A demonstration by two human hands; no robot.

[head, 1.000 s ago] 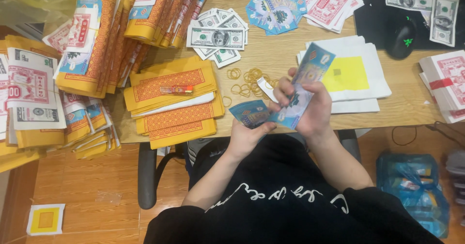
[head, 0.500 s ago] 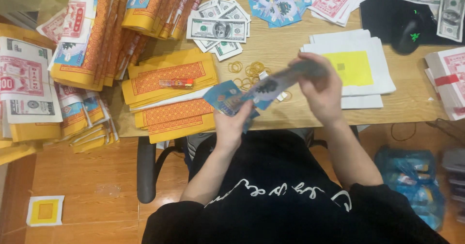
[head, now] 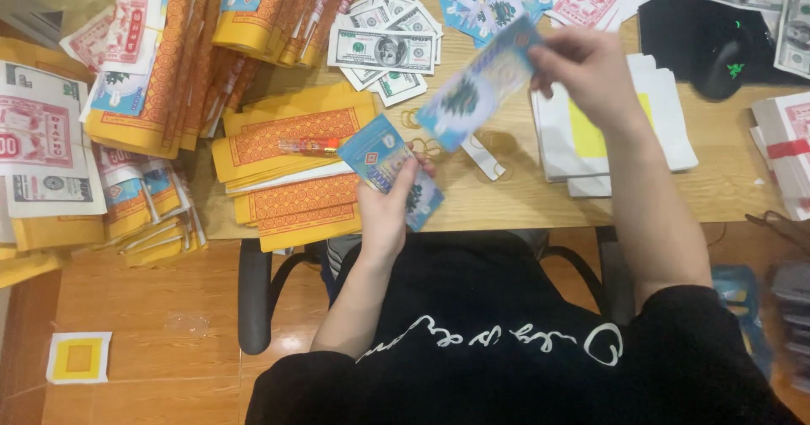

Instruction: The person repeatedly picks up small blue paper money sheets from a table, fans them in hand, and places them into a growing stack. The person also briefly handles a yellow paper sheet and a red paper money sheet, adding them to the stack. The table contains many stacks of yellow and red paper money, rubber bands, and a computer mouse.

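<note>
Wooden desk (head: 523, 201) fills the upper frame under paper stacks, where the left hand (head: 386, 210) at centre grips a blue note stack (head: 390, 170), while the right hand (head: 591, 71), up and right, pinches one blue note (head: 477, 96), its long axis slanting down-left toward the stack.

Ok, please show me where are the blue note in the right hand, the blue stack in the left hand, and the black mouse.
blue note (head: 472, 88), head view, middle of its printed face
blue stack (head: 384, 159), head view, top note's upper part
black mouse (head: 730, 62), head view, its back
</note>
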